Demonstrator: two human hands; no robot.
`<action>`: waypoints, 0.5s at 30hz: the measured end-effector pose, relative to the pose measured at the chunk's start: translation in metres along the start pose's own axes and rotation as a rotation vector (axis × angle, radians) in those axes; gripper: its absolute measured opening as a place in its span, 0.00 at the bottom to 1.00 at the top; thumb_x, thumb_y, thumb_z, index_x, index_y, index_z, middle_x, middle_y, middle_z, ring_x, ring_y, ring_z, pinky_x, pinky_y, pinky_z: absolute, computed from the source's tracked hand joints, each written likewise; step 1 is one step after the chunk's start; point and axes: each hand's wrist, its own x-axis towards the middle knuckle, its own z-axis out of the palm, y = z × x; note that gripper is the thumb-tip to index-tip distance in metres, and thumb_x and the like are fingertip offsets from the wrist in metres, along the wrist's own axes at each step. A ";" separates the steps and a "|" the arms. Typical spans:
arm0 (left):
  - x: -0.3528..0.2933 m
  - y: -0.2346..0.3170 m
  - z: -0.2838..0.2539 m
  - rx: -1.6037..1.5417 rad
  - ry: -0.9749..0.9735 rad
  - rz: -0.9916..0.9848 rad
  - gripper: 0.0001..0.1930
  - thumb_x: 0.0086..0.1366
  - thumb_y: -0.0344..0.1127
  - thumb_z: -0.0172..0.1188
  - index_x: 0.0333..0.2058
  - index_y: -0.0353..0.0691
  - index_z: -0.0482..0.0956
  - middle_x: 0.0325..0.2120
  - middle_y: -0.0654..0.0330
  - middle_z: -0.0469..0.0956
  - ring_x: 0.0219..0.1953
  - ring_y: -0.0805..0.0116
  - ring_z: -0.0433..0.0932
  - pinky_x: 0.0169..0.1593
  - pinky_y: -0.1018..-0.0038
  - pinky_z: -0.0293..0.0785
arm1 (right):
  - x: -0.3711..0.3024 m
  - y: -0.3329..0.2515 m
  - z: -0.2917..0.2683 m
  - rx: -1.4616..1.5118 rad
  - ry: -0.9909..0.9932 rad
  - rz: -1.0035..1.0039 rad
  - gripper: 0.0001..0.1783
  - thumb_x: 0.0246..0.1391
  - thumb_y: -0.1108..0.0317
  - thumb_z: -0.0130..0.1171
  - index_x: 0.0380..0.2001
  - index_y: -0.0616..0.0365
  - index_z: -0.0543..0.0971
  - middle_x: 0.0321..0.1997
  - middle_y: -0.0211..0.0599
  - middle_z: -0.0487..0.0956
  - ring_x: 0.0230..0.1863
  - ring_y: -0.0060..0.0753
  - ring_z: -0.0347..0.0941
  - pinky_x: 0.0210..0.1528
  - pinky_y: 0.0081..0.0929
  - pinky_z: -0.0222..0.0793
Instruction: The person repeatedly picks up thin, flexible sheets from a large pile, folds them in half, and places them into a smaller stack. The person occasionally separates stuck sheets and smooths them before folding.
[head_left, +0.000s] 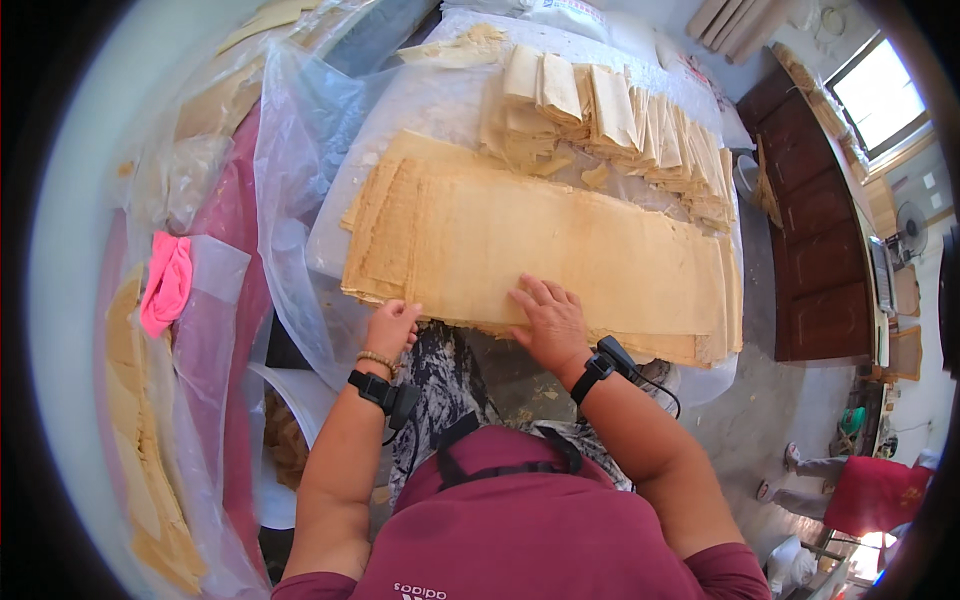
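Observation:
A stack of long, thin tan sheets (590,245) lies in front of me. They are ragged at the edges and look like dried tofu skin. My left hand (392,328) is at the near left edge of the stack, its fingers closed in a pinch on the edge of a sheet. How many layers it grips is hidden. Further right, my right hand (552,318) rests flat on the top sheet near its front edge, fingers spread. Both wrists wear black bands carrying small devices.
Folded tan bundles (620,115) stand in rows behind the stack, on a plastic-covered surface (345,205). Clear plastic sheeting (290,150) and a pink cloth (166,283) are at left. Dark red cabinets (815,220) line the right. Another person in red (870,495) is at lower right.

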 end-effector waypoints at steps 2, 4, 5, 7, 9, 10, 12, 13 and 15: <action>0.001 0.002 0.004 -0.113 -0.149 -0.066 0.11 0.70 0.43 0.63 0.35 0.40 0.82 0.25 0.66 0.80 0.19 0.78 0.74 0.22 0.79 0.72 | 0.001 0.006 0.003 0.001 -0.050 0.012 0.37 0.46 0.55 0.74 0.61 0.46 0.76 0.71 0.39 0.70 0.70 0.44 0.65 0.67 0.47 0.63; 0.002 0.008 0.007 0.031 -0.052 0.066 0.12 0.67 0.40 0.64 0.33 0.36 0.83 0.26 0.62 0.80 0.23 0.71 0.79 0.29 0.72 0.76 | 0.002 -0.004 -0.001 0.039 -0.024 0.034 0.38 0.46 0.54 0.74 0.62 0.47 0.76 0.70 0.41 0.71 0.70 0.46 0.66 0.68 0.48 0.63; 0.003 0.012 0.008 0.103 -0.004 0.132 0.12 0.66 0.39 0.64 0.33 0.33 0.83 0.26 0.60 0.80 0.25 0.68 0.81 0.33 0.69 0.79 | 0.004 -0.012 -0.002 0.057 -0.012 0.046 0.38 0.47 0.54 0.74 0.63 0.48 0.75 0.69 0.42 0.71 0.69 0.47 0.66 0.68 0.49 0.63; -0.015 0.043 0.025 0.173 0.078 0.603 0.11 0.65 0.36 0.64 0.36 0.33 0.84 0.31 0.56 0.82 0.32 0.63 0.82 0.39 0.68 0.78 | 0.011 -0.033 -0.006 0.105 0.061 0.046 0.40 0.48 0.53 0.74 0.64 0.50 0.73 0.69 0.45 0.71 0.69 0.50 0.66 0.68 0.49 0.63; -0.035 0.074 0.042 0.199 0.030 0.884 0.11 0.65 0.34 0.63 0.40 0.31 0.84 0.37 0.53 0.82 0.39 0.61 0.82 0.45 0.68 0.78 | 0.022 -0.044 0.001 0.162 0.162 0.057 0.38 0.51 0.53 0.72 0.63 0.53 0.74 0.66 0.46 0.74 0.65 0.52 0.70 0.65 0.47 0.67; -0.042 0.088 0.050 0.196 -0.066 0.930 0.12 0.65 0.33 0.63 0.42 0.30 0.84 0.40 0.52 0.83 0.42 0.61 0.82 0.48 0.69 0.77 | 0.027 -0.045 0.009 0.192 0.229 0.073 0.34 0.53 0.54 0.71 0.62 0.54 0.75 0.63 0.45 0.77 0.62 0.52 0.73 0.62 0.45 0.70; -0.038 0.102 0.058 0.101 -0.361 0.883 0.12 0.67 0.32 0.62 0.46 0.31 0.84 0.44 0.51 0.83 0.49 0.60 0.81 0.56 0.70 0.73 | 0.036 -0.036 0.008 0.371 0.275 0.214 0.27 0.58 0.55 0.68 0.57 0.58 0.78 0.55 0.44 0.82 0.53 0.52 0.78 0.56 0.42 0.75; -0.026 0.100 0.062 -0.001 -0.338 0.804 0.14 0.66 0.32 0.62 0.48 0.33 0.82 0.46 0.50 0.83 0.51 0.58 0.80 0.58 0.69 0.72 | 0.041 -0.031 0.005 0.522 0.250 0.341 0.24 0.61 0.56 0.67 0.54 0.60 0.80 0.50 0.42 0.84 0.47 0.51 0.81 0.52 0.41 0.77; 0.007 0.085 0.077 -0.199 -0.295 0.640 0.18 0.66 0.33 0.63 0.53 0.35 0.80 0.50 0.48 0.81 0.55 0.54 0.79 0.61 0.68 0.70 | 0.044 -0.015 -0.004 0.833 0.280 0.495 0.20 0.66 0.56 0.62 0.49 0.62 0.83 0.43 0.38 0.87 0.40 0.49 0.83 0.46 0.39 0.80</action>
